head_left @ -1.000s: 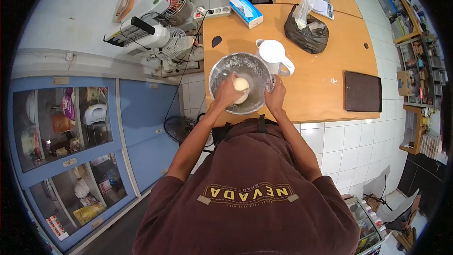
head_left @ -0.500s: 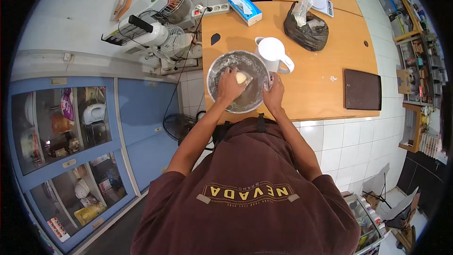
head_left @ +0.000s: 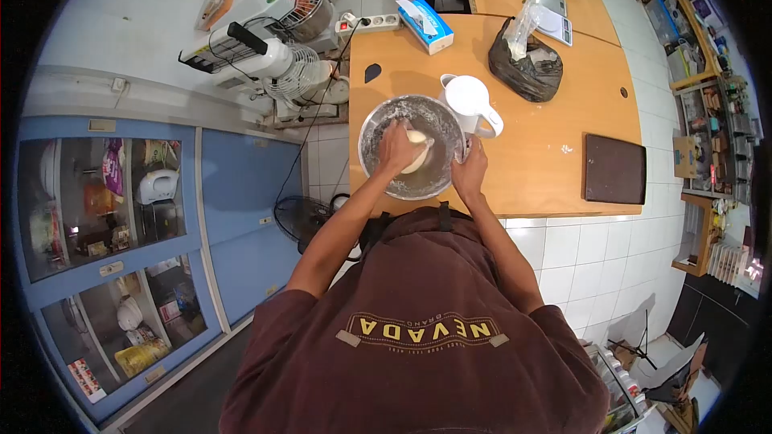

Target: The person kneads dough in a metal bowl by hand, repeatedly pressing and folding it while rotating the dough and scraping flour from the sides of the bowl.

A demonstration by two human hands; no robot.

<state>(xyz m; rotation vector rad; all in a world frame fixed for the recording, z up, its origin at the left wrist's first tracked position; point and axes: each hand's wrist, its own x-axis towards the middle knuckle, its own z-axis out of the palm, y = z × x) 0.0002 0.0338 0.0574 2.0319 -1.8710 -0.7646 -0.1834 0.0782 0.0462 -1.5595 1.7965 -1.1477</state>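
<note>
while your right hand [head_left: 470,167] grips the right rim of the metal bowl [head_left: 443,162], your left hand [head_left: 394,147] reaches inside it, its fingers curled onto the pale dough [head_left: 415,163], which lies in the bowl. the bowl sits by the near edge of the counter [head_left: 531,181]; a white jug [head_left: 467,96] stands just beside it, and a black bag [head_left: 527,74] lies beyond.

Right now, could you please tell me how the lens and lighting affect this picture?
In the head view, black corners and the bowed right edge of the table show strong lens distortion; also in the head view, the white jug looks nearly washed out, and the dough is too small to judge its fine texture.
</note>
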